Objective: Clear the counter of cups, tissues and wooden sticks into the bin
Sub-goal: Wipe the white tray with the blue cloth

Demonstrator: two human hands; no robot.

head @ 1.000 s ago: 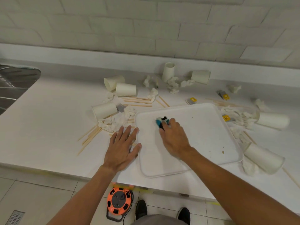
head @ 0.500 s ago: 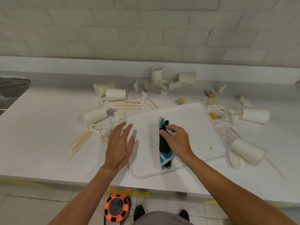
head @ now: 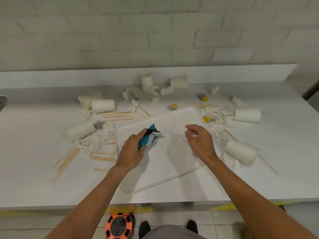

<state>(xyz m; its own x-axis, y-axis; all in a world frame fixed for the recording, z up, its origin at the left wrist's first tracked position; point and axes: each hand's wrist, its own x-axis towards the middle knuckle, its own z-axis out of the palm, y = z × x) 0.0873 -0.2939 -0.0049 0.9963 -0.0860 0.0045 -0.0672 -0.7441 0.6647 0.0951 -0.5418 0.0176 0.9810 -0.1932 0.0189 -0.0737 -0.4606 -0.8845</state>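
A white tray [head: 172,169] lies in the middle of the white counter [head: 34,152]. My left hand [head: 133,150] grips a blue, black and white cloth [head: 149,136] on the tray. My right hand [head: 200,142] hovers over the tray's right half, fingers loosely curled, holding nothing. White paper cups lie tipped over around the tray, one at the left [head: 80,130], one at the right [head: 240,151]. One cup [head: 146,81] stands upright by the wall. Crumpled tissues [head: 93,144] and wooden sticks [head: 65,161] are scattered left of the tray. No bin is in view.
More cups [head: 247,114], tissues [head: 153,94] and sticks [head: 117,116] lie further back, with small yellow-and-grey packets [head: 172,106] among them. A brick wall stands behind the counter. An orange cable reel [head: 120,225] sits on the floor by my shoes.
The cloth has passed from my right hand to my left hand. My right hand has let go and moved right over the tray. The view has shifted to the right.
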